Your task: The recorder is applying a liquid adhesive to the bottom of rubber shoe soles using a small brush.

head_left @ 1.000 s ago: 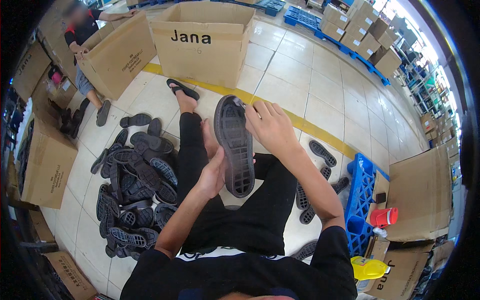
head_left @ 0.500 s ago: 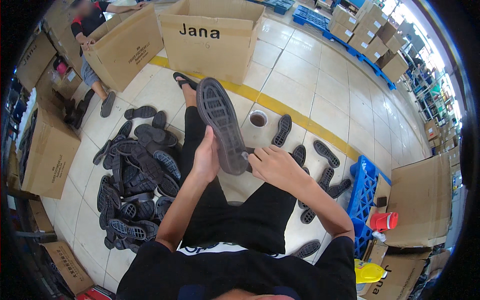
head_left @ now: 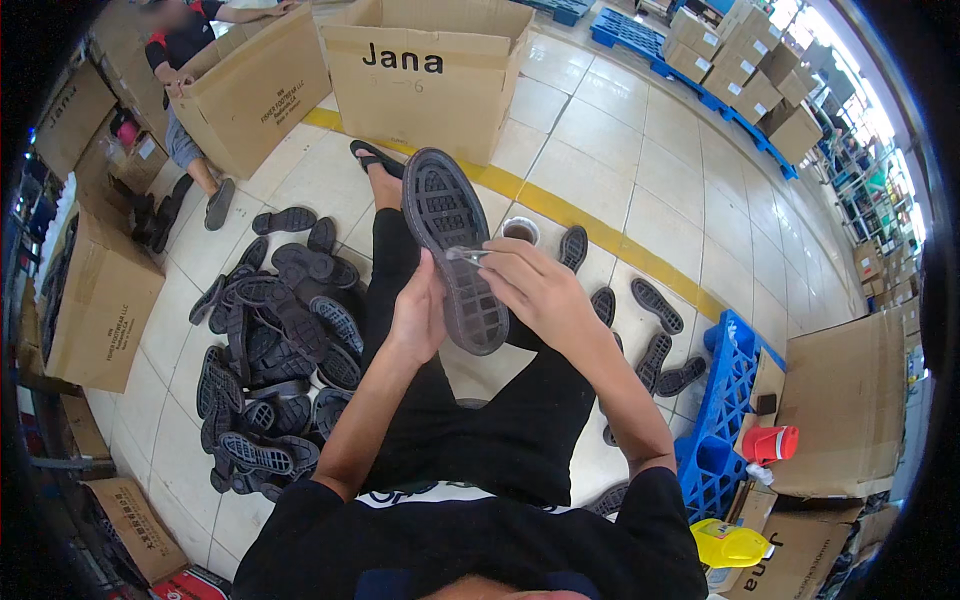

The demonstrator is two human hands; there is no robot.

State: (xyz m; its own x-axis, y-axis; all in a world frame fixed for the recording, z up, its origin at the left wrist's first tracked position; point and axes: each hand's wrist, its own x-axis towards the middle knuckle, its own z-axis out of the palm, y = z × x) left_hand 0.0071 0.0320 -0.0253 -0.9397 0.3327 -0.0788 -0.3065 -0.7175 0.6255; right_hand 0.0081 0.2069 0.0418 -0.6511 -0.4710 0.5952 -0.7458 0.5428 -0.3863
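Observation:
My left hand [head_left: 418,312] grips a dark grey shoe sole [head_left: 447,205] along its left edge, near the middle. The sole is held up over my lap, toe end away from me, with its ribbed and hollowed grid side facing me. Pinched in the fingers of my right hand [head_left: 535,285] is a small brush [head_left: 468,255] with a pale tip. The tip meets the sole around its middle; most of the handle is hidden by the hand. Just beyond that hand, a white cup [head_left: 521,231] with dark brown contents stands on the floor.
A heap of dark soles [head_left: 280,350] lies at my left, and several single soles [head_left: 656,304] lie at my right. A blue pallet [head_left: 722,400] stands farther right. Large cardboard boxes [head_left: 430,110] stand ahead. Another person [head_left: 190,50] is behind a box at far left.
My right hand has moved up and inward from the sole's near end to its middle, bringing the brush along. The sole has turned a little more upright and shifted slightly right.

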